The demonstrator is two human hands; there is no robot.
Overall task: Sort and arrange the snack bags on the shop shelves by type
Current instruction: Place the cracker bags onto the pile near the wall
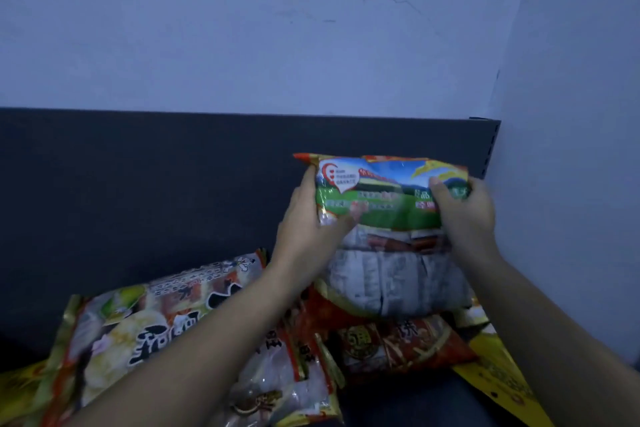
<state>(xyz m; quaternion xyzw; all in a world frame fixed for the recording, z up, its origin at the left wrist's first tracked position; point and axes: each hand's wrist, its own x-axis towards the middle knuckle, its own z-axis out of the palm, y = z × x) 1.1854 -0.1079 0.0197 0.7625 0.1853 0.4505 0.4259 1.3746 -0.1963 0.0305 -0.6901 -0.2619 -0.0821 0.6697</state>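
Note:
A large snack bag (388,239) with a green, blue and orange top and a clear lower part stands upright at the right end of the dark shelf (138,191). My left hand (308,218) grips its upper left edge. My right hand (464,208) grips its upper right corner, fingers curled over the front. A red bag (398,343) lies flat beneath it. To the left, a big pale bag with black characters (145,326) leans on the shelf back, partly hidden by my left forearm.
A clear bag with a red and yellow edge (280,388) lies at the bottom centre. Yellow packaging (498,374) shows at the lower right. The shelf's dark back panel ends at a perforated upright (491,149); a pale wall (571,114) closes the right side.

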